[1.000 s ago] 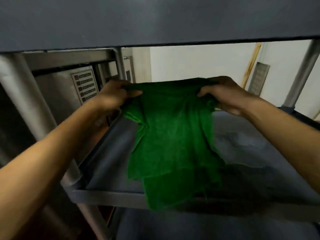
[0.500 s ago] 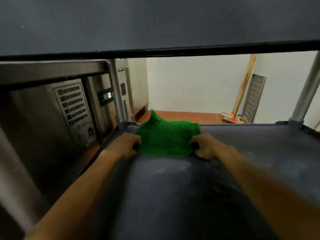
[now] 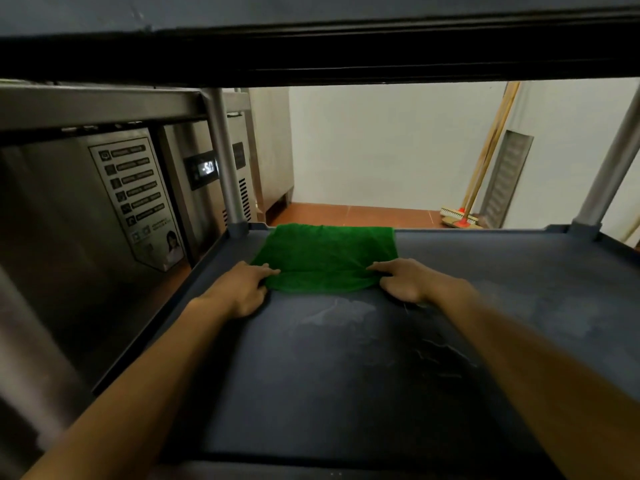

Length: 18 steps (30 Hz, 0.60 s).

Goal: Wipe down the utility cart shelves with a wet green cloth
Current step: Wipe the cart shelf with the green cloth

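A green cloth lies spread flat at the far left of the dark grey cart shelf, its far edge at the shelf rim. My left hand pinches the cloth's near left corner, fingers on top and thumb at the edge. At the near right corner my right hand holds it the same way. Both forearms reach in over the shelf. Pale wet smears mark the shelf surface just in front of the cloth.
The upper shelf hangs low overhead. Cart posts stand at the far left and far right. A steel fridge unit is close on the left. Brooms lean on the white wall beyond.
The cloth, held up in the air by both hands a second ago, has been set down on the far part of the shelf and spread out flatter and wider.
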Tool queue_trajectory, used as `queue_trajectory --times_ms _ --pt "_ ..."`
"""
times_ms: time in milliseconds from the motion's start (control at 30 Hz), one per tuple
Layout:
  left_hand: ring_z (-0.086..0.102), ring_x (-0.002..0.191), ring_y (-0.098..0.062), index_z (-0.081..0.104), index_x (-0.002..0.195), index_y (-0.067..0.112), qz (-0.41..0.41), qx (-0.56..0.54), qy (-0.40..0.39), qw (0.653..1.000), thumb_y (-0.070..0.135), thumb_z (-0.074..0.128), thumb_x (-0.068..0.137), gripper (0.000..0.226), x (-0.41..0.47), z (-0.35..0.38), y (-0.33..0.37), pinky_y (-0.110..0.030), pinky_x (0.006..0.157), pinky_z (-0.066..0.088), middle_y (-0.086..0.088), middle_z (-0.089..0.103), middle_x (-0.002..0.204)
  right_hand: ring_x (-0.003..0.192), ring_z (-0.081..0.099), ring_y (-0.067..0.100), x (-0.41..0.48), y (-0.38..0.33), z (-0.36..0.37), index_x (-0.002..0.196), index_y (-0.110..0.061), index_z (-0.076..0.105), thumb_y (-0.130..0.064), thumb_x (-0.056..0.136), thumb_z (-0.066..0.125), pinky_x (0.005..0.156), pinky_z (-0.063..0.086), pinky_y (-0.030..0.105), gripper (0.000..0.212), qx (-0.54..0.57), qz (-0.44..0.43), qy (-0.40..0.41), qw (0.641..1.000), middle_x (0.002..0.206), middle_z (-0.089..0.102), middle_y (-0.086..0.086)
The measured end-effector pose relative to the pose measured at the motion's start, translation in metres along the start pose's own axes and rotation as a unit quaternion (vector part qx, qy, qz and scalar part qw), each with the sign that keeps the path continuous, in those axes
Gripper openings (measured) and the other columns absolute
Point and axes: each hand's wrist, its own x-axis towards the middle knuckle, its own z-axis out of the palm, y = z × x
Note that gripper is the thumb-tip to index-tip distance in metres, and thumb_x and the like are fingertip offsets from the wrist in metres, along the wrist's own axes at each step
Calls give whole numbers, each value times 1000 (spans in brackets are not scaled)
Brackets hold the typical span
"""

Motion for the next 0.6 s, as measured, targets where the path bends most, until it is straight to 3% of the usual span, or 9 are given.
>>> queue_trajectory --times_ms 133,600 --pt "43 135 -28 49 142 27 -12 -23 -5 1000 16 46 99 44 -15 -1 -1 -39 115 28 -8 48 148 147 24 26 -16 -2 6 150 -23 37 -17 102 32 118 17 31 48 -18 -15 2 1000 160 25 4" --pt "47 132 -32 55 138 14 -18 -50 35 998 17 50 101 38 -98 -8 30 -34 108 34 -13 55 142 147 22 27 -83 -3 22 150 -28 36 -25 105 31 120 14 35 46 34 -14 -7 999 161 25 -2"
